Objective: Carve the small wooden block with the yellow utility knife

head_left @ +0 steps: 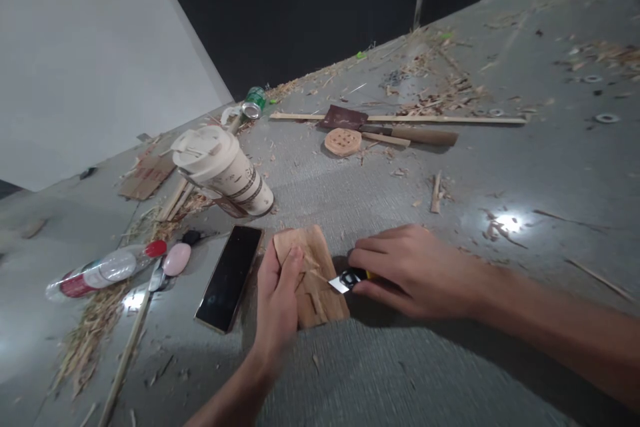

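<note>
My left hand grips the left side of a wooden block, its thumb lying across the top face. Thin slivers and a cut recess show on that face. In my closed right hand is a utility knife with a black and yellow body. Its short blade points left and reaches the block's right part; whether the edge touches the wood I cannot make out. Left of the block lies a dark-screened phone.
A lidded paper cup stands beyond the phone. A plastic bottle lies at left, a green can farther back. Behind the block are a cleaver-like tool, a round holed wooden piece and a long strip. Shavings litter the table.
</note>
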The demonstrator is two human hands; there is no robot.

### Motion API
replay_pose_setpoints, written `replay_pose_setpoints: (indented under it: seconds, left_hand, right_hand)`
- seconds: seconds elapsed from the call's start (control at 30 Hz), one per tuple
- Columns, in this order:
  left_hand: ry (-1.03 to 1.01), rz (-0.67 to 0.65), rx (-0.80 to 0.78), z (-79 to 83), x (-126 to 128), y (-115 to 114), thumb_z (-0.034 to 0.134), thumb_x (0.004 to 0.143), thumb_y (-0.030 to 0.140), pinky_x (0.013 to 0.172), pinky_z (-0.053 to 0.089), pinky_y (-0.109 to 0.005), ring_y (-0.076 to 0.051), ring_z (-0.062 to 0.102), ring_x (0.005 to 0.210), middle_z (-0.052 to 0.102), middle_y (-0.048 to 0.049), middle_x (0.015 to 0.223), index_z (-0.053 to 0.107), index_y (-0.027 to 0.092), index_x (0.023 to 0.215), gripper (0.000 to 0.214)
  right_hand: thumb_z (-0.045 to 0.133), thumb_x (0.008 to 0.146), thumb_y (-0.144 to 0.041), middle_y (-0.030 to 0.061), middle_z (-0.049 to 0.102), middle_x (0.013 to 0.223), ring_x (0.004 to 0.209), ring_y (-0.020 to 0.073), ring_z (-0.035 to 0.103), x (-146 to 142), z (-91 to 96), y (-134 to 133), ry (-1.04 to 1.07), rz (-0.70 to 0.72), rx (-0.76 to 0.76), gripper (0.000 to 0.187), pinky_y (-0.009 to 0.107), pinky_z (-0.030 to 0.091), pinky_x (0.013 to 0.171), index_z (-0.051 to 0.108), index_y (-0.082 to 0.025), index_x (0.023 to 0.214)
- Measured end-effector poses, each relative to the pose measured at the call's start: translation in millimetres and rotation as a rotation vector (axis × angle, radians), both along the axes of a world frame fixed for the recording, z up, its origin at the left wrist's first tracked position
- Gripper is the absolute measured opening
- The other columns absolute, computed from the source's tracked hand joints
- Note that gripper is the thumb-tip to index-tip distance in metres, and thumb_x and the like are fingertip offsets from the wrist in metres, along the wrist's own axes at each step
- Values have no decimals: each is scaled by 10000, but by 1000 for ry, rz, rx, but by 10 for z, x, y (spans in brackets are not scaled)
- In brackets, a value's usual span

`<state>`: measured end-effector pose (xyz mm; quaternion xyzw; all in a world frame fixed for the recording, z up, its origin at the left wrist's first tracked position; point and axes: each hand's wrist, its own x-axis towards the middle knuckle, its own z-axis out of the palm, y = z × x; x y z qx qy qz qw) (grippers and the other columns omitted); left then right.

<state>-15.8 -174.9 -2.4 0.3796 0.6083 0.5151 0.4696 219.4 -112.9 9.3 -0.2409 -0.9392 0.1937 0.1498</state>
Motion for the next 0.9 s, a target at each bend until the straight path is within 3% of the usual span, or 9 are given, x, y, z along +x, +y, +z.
replay_pose_setpoints:
  seconds: [0.13,0.37,0.6,0.67,0.77,0.83,0.9]
  left_hand:
    - [-25,0,-11,-34,-25,-13,731,999,565,962,559,-300,-205,687,1081,756,-60,1215,734,238,1250,413]
    - [-97,8,-70,46,5,-3,822,880,581,899,614,-331,-230,736,1014,794,-75,1133,767,195,1183,494]
    - [-91,-74,-15,64,-58,18,812,916,571,874,604,-291,-192,711,933,767,-48,1029,768,201,1212,476]
    - [-105,-170,-27,49,-61,-41,808,929,573,809,591,-267,-170,679,858,742,-38,965,763,201,1207,467]
    - [-136,-352,-58,32,-30,-141,807,938,583,718,555,-237,-148,627,778,707,-30,892,764,198,1171,452]
    - [-140,-349,-66,38,-3,-160,816,930,578,714,549,-229,-141,618,768,703,-24,879,774,201,1131,429]
    - [-131,-237,-80,56,17,-126,823,911,572,740,562,-234,-146,642,783,723,-26,888,784,198,1091,417]
  right_hand:
    - [373,1188,-492,27,712,899,730,171,625,9,13,-3,21,-15,114,446,356,318,666,664,-204,1012]
    - [400,1187,-489,14,697,867,713,166,601,32,70,13,98,-117,320,448,344,383,699,654,-208,949]
    - [432,1183,-444,24,722,852,708,162,613,9,111,-16,95,-165,389,419,327,376,682,658,-202,927]
    - [429,1183,-440,26,726,840,665,151,599,83,105,67,114,-268,396,411,310,346,630,678,-195,966]
    - [431,1172,-469,12,662,738,527,125,457,257,78,278,177,-602,409,428,304,245,538,664,-193,943]
    - [440,1156,-494,2,584,660,548,143,461,346,59,387,212,-715,388,435,308,253,552,640,-204,901]
    - [439,1151,-501,-1,582,667,557,145,477,366,48,406,202,-657,325,427,307,271,557,642,-204,921]
